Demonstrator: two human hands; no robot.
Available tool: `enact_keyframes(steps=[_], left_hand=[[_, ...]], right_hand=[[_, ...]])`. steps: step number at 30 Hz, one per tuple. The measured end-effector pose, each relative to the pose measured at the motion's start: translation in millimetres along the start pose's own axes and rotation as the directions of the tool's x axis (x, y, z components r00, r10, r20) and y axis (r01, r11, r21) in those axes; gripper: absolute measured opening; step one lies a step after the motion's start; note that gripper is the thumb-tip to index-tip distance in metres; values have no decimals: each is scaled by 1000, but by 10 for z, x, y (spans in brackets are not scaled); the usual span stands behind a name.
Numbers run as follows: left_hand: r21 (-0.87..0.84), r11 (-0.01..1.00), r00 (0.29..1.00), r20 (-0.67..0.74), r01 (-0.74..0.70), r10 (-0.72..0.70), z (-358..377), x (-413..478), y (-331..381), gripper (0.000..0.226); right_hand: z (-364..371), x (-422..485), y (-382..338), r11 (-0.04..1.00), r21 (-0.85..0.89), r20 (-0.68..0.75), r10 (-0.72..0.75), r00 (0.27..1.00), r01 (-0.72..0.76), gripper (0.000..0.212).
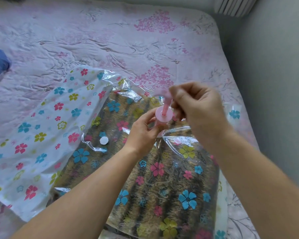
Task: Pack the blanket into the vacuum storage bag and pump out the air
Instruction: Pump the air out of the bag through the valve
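Head view: blanket in bag, left hand gripping pump, right hand clutching its plunger, bag not yet flat.

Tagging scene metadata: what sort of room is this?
Likely a bedroom: a bed with a pink floral sheet, the vacuum storage bag lying on it, and what looks like a white radiator by the wall.

One vacuum bag, one blanket, one pink pump, one white cap — one left hand, one right hand
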State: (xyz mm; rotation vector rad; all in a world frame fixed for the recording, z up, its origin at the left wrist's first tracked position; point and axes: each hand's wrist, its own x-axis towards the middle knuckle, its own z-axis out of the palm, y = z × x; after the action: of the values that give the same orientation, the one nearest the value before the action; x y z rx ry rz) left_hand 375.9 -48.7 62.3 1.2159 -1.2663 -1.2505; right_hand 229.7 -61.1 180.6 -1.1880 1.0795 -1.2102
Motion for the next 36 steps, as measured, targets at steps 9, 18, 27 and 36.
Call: enact_keyframes(steps=[9, 18, 27, 36], left_hand=[[30, 1000, 1000, 6, 2, -2, -14, 0, -22, 41], [31, 1000, 1000, 3, 3, -4, -7, 0, -19, 37], [13, 1000, 1000, 17, 6, -6, -23, 11, -37, 43], [27, 1000, 1000, 10, 14, -15, -25, 10, -32, 38]], right_hand=[[-49, -6, -237, 1000, 1, 66, -30, 997, 30, 15], [-12, -48, 144, 993, -65, -23, 96, 995, -97, 15], [-46, -3, -203, 997, 72, 51, -41, 998, 37, 16], [-38, -28, 120, 992, -31, 19, 122, 992, -121, 14]])
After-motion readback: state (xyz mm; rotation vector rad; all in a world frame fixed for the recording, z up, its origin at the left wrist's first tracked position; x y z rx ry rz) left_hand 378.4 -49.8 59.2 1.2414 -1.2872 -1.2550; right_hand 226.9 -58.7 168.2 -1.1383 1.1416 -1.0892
